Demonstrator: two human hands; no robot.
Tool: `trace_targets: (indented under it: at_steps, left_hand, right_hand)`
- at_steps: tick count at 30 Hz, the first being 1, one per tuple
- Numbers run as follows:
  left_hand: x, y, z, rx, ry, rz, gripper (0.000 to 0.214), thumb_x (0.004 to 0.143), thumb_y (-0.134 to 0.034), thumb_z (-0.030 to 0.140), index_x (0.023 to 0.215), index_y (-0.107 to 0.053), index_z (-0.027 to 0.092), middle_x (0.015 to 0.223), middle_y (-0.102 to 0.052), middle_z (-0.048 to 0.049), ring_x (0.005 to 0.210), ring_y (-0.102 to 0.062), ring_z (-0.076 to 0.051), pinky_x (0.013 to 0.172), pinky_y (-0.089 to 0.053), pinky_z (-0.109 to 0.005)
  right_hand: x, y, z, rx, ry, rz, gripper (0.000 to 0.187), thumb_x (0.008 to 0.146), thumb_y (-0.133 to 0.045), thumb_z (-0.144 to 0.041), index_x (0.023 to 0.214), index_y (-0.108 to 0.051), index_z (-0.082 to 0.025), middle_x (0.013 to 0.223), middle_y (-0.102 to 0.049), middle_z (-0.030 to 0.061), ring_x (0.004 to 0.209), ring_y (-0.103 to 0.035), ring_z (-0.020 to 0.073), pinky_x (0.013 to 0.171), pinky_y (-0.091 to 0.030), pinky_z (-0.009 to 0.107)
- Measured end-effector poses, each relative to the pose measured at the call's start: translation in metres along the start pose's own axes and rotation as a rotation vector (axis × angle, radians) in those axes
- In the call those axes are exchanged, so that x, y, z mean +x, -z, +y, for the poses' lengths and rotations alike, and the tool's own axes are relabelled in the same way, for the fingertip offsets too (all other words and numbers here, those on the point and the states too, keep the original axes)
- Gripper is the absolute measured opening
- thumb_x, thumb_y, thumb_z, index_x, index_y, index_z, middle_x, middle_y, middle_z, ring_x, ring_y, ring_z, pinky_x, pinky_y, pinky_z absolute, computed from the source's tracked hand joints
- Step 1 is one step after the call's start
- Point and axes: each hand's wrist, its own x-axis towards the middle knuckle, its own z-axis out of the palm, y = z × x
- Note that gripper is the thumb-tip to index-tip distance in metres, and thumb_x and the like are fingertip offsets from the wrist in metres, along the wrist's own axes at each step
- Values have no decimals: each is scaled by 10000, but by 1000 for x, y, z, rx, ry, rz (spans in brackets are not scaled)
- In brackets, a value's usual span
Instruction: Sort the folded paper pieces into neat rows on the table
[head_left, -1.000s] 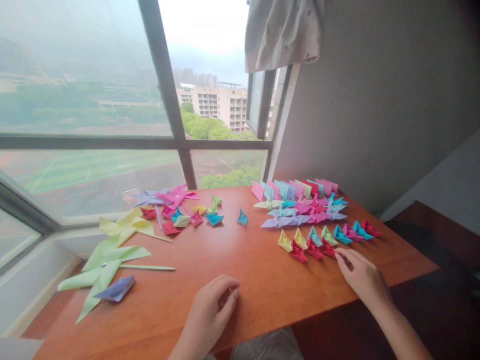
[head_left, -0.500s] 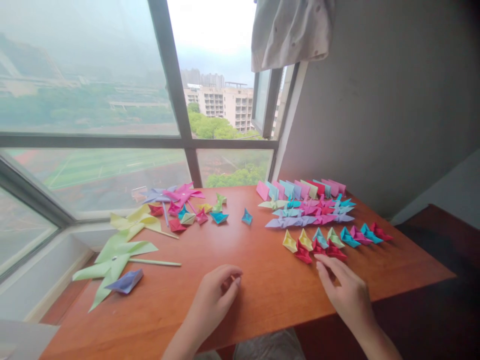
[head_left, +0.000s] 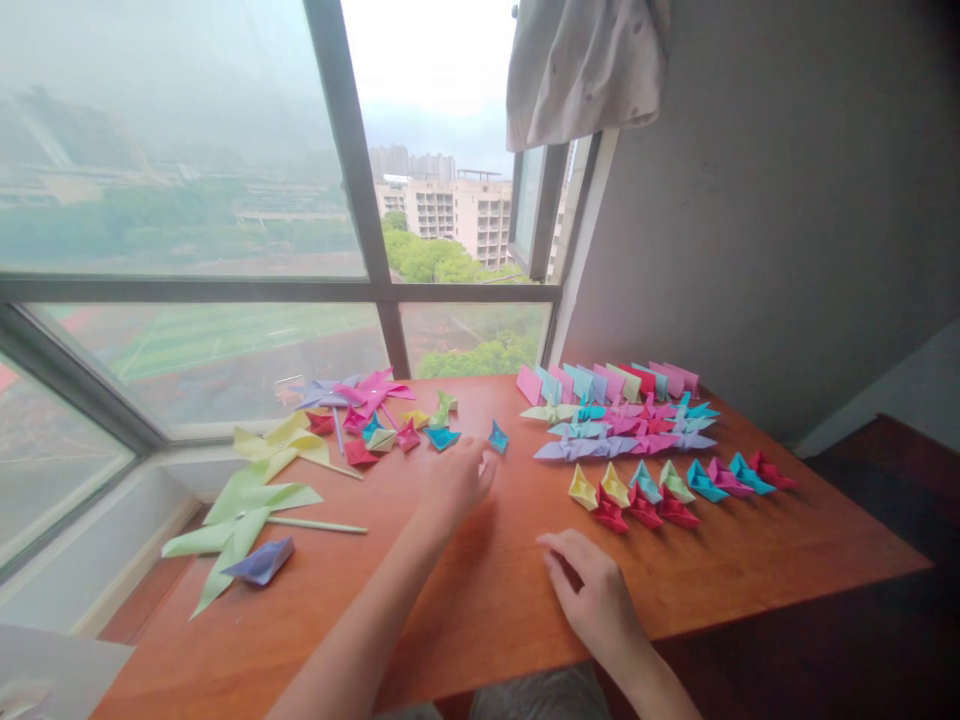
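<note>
My left hand reaches over the middle of the table, its fingers loosely apart and nothing visible in them. Just beyond its fingertips stands a small blue paper boat. Another blue paper boat lies partly behind the same hand. My right hand hovers low near the front edge, thumb and forefinger slightly parted, holding nothing. To its upper right, red paper boats sit in a short row in front of a longer row of coloured boats.
Paper cranes stand in rows behind the boats, with folded paper cards at the back. On the left lie paper pinwheels, a purple boat and a cluster of folded pieces. Windows border the wooden table.
My left hand has moved forward toward the lone blue boat. My right hand has drawn left, away from the red boats. The view has shifted slightly.
</note>
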Motion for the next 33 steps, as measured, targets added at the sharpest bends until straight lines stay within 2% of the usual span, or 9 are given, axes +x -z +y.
trace_targets:
  at_steps: [6,8,11,14,18,24,28,33]
  left_hand:
    - [22,-29,22,61,42,-62,236,929,-536,349,1020,-647,162,957,-688,-129,842,-671,-235,728,-469,-307]
    - [24,-30,24,69,50,-78,213,951,-489,289,1001,-647,154,936,-688,-134,826,-675,-231,719,-469,-308]
    - [20,-21,24,66,45,-94,222,955,-428,187,968,-648,161,921,-686,-125,818,-671,-221,701,-468,-298]
    - [3,-5,24,38,3,-101,206,931,-445,158,945,-649,186,920,-682,-95,824,-659,-204,697,-462,-276]
    - [-36,13,20,-39,-89,-121,176,897,-493,146,907,-653,219,904,-678,-46,793,-645,-167,692,-458,-238]
    - [-94,11,14,-250,-142,-79,206,888,-471,147,888,-666,214,856,-678,-44,708,-624,-147,630,-459,-216]
    - [-110,5,14,-328,-177,-78,213,906,-460,173,879,-666,224,863,-681,-42,718,-625,-144,649,-475,-214]
    - [-114,6,15,-380,-204,-79,228,912,-447,179,895,-671,219,880,-688,-59,767,-641,-161,678,-498,-223]
  right_hand:
    - [-1,0,-2,-10,-12,15,211,935,-466,-219,1011,-663,-209,836,-675,49,743,-670,167,690,-544,249]
    - [-1,-1,-2,-9,-12,13,215,938,-463,-228,1021,-661,-209,822,-674,47,703,-662,162,656,-541,244]
    - [-1,0,-3,26,-24,15,226,945,-461,-259,1028,-664,-203,817,-684,55,683,-663,162,630,-546,237]
    - [0,2,-4,65,-52,34,241,943,-478,-300,1030,-678,-197,849,-702,67,705,-681,171,626,-559,235]
    - [1,4,-6,102,-126,92,244,936,-502,-317,1051,-678,-192,873,-714,72,731,-692,181,637,-568,241]
    - [-1,3,-5,130,-63,24,241,938,-501,-310,1077,-661,-197,847,-701,64,687,-668,164,619,-554,234]
    - [-3,3,-6,131,-32,10,242,930,-516,-304,1098,-652,-196,851,-694,56,694,-653,152,641,-542,231]
    - [0,7,-13,137,18,-111,184,928,-529,-292,889,-689,-210,731,-648,8,612,-584,115,574,-463,202]
